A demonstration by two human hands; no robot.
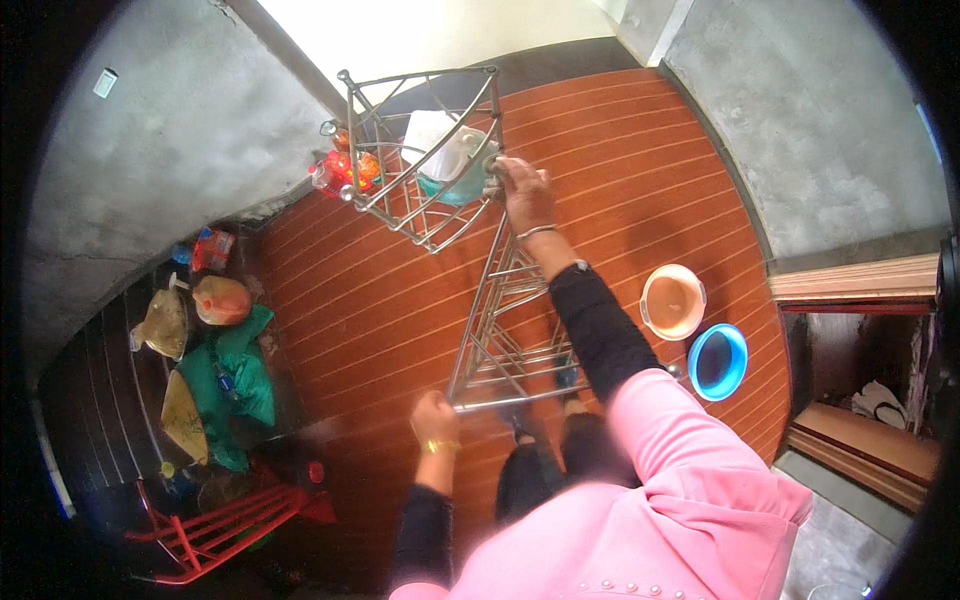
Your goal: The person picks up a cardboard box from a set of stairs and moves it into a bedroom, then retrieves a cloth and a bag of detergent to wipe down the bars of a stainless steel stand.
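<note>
A triangular metal rack (504, 281) of thin tubes stands before me, and its tiers show one below another. My left hand (436, 420) is at the near left corner of the rack, its fingers curled there. My right hand (527, 191) reaches out to a corner of another triangular metal frame (420, 161) with curved bars and round end knobs. A greyish thing, perhaps a cloth, sits between the right fingers and that frame's tube. Behind the bars show a white plastic container (435, 142) and a teal basin (457, 187).
A cream basin (673, 302) and a blue basin (718, 362) stand on the wooden floor at the right. Bottles, a green plastic bag (251, 367) and a red metal rack (232, 529) lie at the left. Red packages (349, 169) lie by the wall.
</note>
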